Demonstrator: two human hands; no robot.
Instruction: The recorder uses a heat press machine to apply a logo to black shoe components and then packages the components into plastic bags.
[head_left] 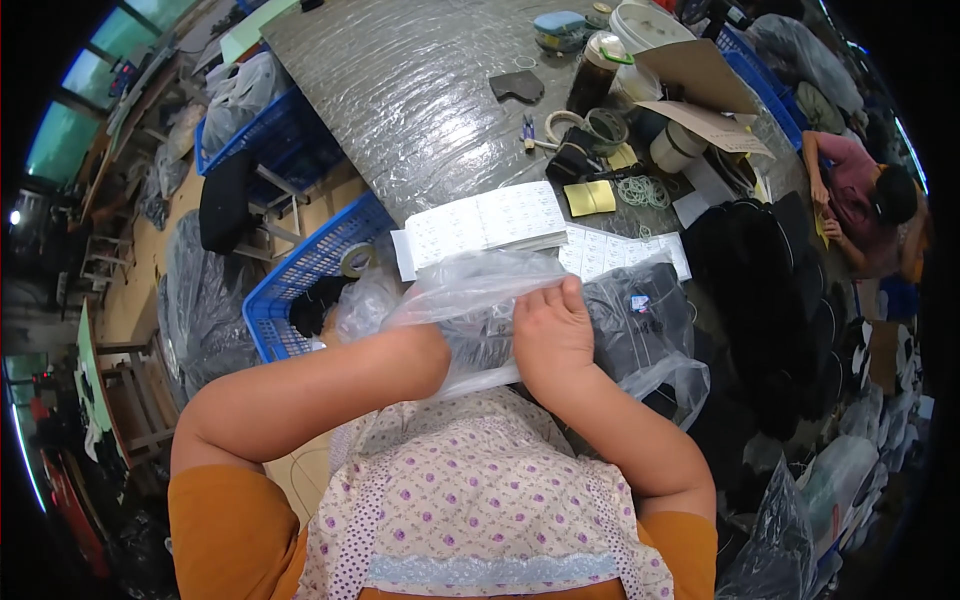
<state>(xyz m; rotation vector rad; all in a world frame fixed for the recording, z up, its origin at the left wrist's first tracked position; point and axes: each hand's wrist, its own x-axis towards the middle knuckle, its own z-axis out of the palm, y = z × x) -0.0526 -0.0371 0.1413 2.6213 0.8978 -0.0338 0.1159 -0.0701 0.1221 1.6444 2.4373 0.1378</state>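
In front of my apron, at the table's near edge, lies a crumpled clear plastic bag. My right hand is closed on its right part, fingers bunched together over the film. My left hand is bent inward at the bag's near left side; its fingers are hidden. Just right of my right hand is a dark, flat item in a clear bag, with a small blue-and-white sticker on it. A thick stack of white printed sheets sits right beyond the bag, with more printed sheets beside it.
Left of the table stands a blue plastic basket with a tape roll and dark pieces. Farther back are a dark bottle, tape rings, yellow notes and cardboard. Black fluffy material lies right; another person sits beyond.
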